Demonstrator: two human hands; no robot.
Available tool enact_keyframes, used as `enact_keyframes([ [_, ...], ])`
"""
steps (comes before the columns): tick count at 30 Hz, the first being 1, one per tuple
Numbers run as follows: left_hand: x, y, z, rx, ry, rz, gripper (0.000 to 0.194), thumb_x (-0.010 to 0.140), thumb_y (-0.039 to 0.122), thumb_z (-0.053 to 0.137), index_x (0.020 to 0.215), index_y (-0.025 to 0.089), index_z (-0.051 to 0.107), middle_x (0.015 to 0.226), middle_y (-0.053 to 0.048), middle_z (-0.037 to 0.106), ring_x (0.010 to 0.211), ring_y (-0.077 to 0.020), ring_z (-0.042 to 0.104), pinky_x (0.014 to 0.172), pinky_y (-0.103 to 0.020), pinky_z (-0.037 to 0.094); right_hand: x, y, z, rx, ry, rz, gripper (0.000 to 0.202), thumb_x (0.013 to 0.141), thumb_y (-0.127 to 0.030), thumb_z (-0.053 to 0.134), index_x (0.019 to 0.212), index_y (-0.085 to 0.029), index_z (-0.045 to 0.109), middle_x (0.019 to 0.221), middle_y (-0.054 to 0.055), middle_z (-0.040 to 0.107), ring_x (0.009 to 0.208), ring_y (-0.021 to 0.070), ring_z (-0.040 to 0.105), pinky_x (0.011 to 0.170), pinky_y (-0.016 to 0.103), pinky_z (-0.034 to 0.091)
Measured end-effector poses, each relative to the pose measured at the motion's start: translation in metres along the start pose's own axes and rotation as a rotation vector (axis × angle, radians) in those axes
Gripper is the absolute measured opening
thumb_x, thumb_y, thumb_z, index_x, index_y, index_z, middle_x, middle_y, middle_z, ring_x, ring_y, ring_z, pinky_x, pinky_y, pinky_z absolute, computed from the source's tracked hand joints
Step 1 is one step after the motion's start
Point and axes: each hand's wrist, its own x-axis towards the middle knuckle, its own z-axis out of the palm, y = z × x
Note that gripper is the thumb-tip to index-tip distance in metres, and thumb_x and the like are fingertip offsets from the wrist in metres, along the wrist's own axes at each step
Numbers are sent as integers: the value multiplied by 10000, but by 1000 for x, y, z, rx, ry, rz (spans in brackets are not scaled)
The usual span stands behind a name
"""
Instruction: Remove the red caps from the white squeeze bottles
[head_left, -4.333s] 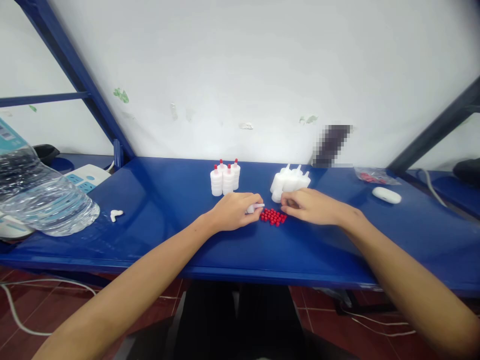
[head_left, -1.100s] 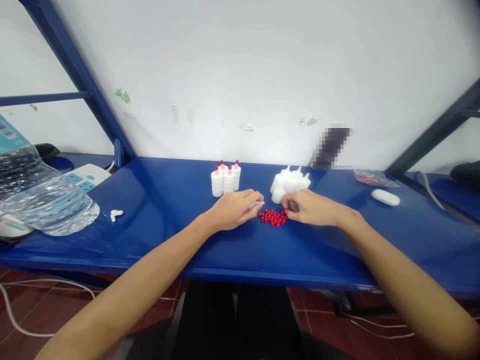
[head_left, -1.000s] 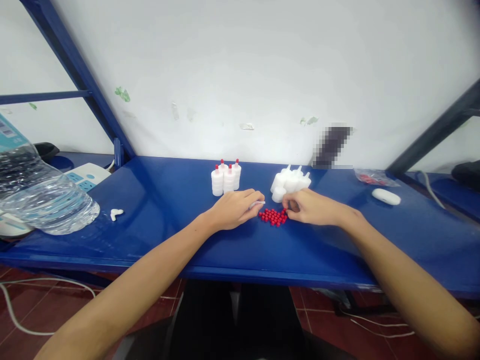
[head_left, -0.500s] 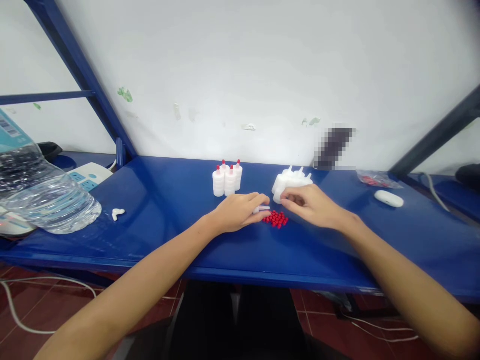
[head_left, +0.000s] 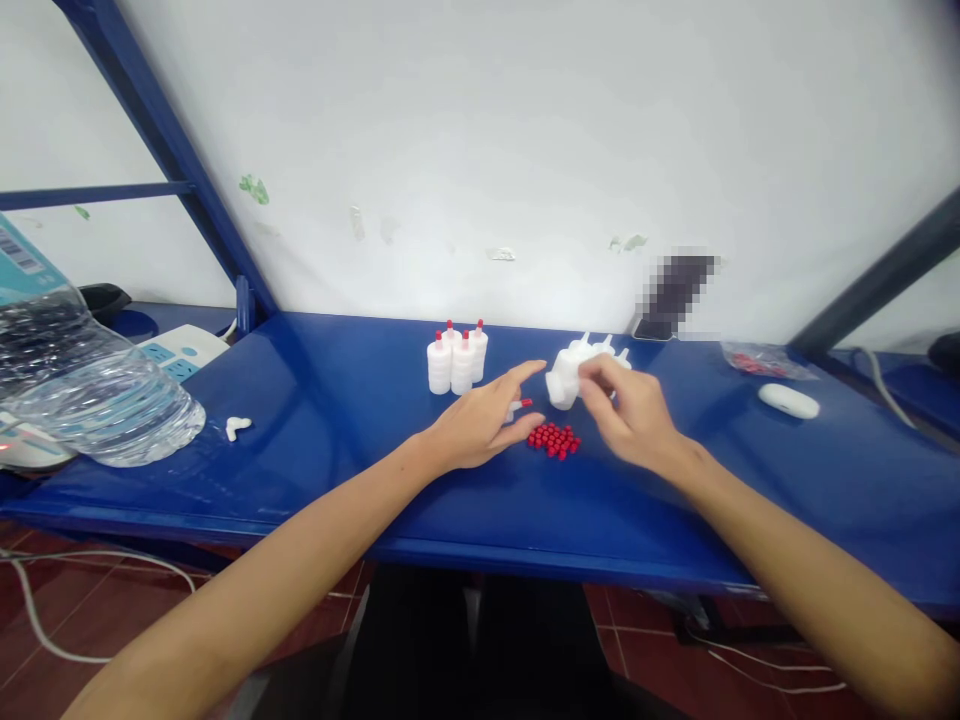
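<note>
Left hand [head_left: 482, 420], thumb and forefinger splayed, cradles a red-capped bottle [head_left: 515, 406]; right hand [head_left: 628, 408] half-curled, hold unclear. Below both, glossy bench [head_left: 480, 510] runs to a straight edge [head_left: 480, 566].

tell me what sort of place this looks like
Likely a small workshop or assembly bench, though I can't be sure: a long blue table bears a loose pile of small red caps and a cluster of white plastic bottles with red tips.
</note>
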Motion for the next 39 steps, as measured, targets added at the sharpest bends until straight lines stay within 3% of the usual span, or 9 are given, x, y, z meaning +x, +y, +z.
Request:
enact_keyframes([
  [3,1,1,-4,32,6,-6,244,1014,276,369,1199,162,481,1010,-80,610,859,-197,600,785,-349,505,4,14,-2,-95,84,112,127,953,-305,457,913,-209,529,667,-11,586,561,144,524,591,269,382],
  [7,2,3,-10,71,-30,49,240,1003,206,295,912,171,514,889,-60,566,791,-183,534,764,-334,467,7,25,-2,-162,82,216,173,954,-347,456,947,-208,559,671,-7,605,565,155,552,586,274,374],
  [16,2,5,-9,160,43,89,242,1017,282,403,1044,160,610,1072,-98,526,886,-181,536,808,-323,487,9,26,1,-201,29,234,185,947,-362,478,938,-207,579,669,0,619,589,164,564,603,276,373],
  [27,1,0,-1,70,255,267,141,947,221,564,986,155,683,851,-59,665,750,-141,606,683,-273,516,9,23,6,-240,-92,275,206,967,-378,463,1017,-223,589,649,-15,641,564,173,575,578,280,346],
  [30,2,0,-1,60,292,286,117,958,212,575,1011,147,658,848,-52,690,704,-125,605,653,-256,516,6,14,3,-164,-55,195,217,968,-374,460,1029,-208,585,617,-23,598,543,158,549,585,279,363],
  [34,2,1,2,7,320,236,112,988,240,555,1046,158,606,922,-47,701,699,-103,626,654,-225,532,1,-2,3,47,-219,-27,280,957,-421,499,1113,-193,543,656,-31,585,548,139,537,578,268,396],
  [39,2,3,2,-35,277,186,121,1027,266,479,1051,169,547,903,-26,663,675,-94,613,616,-209,494,0,-12,8,41,-213,-72,324,952,-427,544,1179,-195,543,773,-2,655,602,135,584,569,256,423],
])
